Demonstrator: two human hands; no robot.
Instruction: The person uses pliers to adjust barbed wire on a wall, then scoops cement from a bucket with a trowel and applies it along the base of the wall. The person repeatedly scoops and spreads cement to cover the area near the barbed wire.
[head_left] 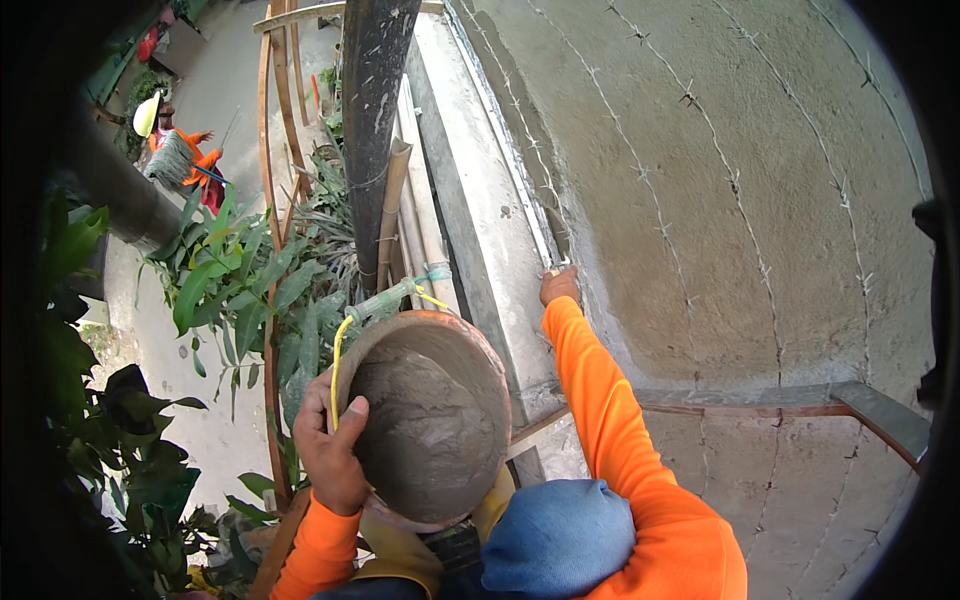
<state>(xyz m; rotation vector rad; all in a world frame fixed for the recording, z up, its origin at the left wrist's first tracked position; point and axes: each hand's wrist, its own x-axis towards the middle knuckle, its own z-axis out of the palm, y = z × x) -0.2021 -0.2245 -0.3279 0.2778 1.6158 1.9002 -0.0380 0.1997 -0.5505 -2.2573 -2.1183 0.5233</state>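
Note:
My left hand is closed on the rim of a round bucket of wet grey mortar, its thumb over the edge. A yellow cord with a pale green tube serves as its handle. My right hand reaches forward, closed around a small pale tool I cannot make out clearly, at the narrow edge between a concrete ledge and the grey plastered surface. What looks like my blue-clad knee is below.
Barbed wire strands run along the right. A dark post, bamboo poles, wooden strips and leafy plants line the left. A person in orange with a yellow hard hat is on the pavement below. A bent grey ledge crosses lower right.

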